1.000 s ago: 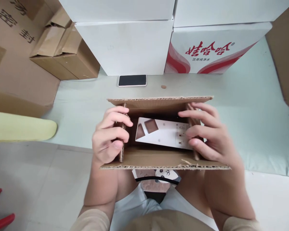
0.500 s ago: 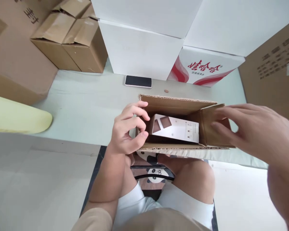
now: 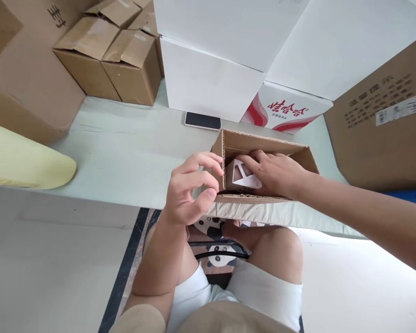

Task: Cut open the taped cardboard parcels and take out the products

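Note:
An open brown carton (image 3: 263, 200) stands at the table's front edge. Inside it lies a small white box (image 3: 251, 181) with brown squares printed on its top. My right hand (image 3: 275, 173) reaches into the carton from the right, closed over the white box, with bent fingers along its far side; the thumb and some fingertips are hidden. My left hand (image 3: 193, 187) is beside the carton's left end. Its fingers are loosely curved and apart, with nothing in them; whether the fingertips touch the cardboard I cannot tell.
Behind the carton lies a phone (image 3: 203, 120), in front of stacked white boxes (image 3: 211, 76). Several small brown cartons (image 3: 128, 69) stand at back left. Large brown boxes (image 3: 377, 134) flank the table (image 3: 125, 152), and a pale yellow roll (image 3: 27, 159) juts in from the left.
My right hand has moved left from the carton's right flap, down into the carton and onto the white box. The left hand keeps its curved pose. The view has shifted slightly.

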Available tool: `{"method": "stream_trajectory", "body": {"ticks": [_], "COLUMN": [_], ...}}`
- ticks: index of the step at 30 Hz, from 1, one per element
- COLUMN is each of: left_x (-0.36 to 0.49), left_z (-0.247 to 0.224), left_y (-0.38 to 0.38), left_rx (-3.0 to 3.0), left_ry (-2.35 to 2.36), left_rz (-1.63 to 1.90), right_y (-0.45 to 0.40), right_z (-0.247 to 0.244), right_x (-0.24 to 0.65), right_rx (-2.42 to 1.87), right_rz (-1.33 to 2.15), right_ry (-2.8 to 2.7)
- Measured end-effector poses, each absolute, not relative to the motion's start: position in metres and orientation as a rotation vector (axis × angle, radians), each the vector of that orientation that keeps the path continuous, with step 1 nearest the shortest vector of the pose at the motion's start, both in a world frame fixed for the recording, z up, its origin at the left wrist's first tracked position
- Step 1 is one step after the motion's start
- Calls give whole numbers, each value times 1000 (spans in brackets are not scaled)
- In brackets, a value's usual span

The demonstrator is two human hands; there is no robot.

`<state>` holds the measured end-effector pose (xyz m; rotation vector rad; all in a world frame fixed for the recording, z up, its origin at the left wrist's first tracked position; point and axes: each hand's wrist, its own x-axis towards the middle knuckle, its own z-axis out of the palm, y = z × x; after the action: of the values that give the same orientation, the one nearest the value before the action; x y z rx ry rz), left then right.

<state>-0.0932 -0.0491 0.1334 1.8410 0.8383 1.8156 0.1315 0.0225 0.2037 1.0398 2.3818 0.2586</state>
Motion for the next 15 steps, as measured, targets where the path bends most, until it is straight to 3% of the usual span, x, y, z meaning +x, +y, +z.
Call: {"method": "stream_trajectory", "body": {"ticks": [8, 15], "left_x": [-98, -98], "left_z": [127, 125], "left_y": [-46, -45], "left_rx": [1797, 1728], "left_ry": [781, 704], "left_rz": [1940, 1982], "right_y": [67, 77], "right_z": [215, 294], "right_x": [149, 190], "right_rx": [1221, 1766], "right_rz": [223, 146], "right_ry": [2421, 2590]}}
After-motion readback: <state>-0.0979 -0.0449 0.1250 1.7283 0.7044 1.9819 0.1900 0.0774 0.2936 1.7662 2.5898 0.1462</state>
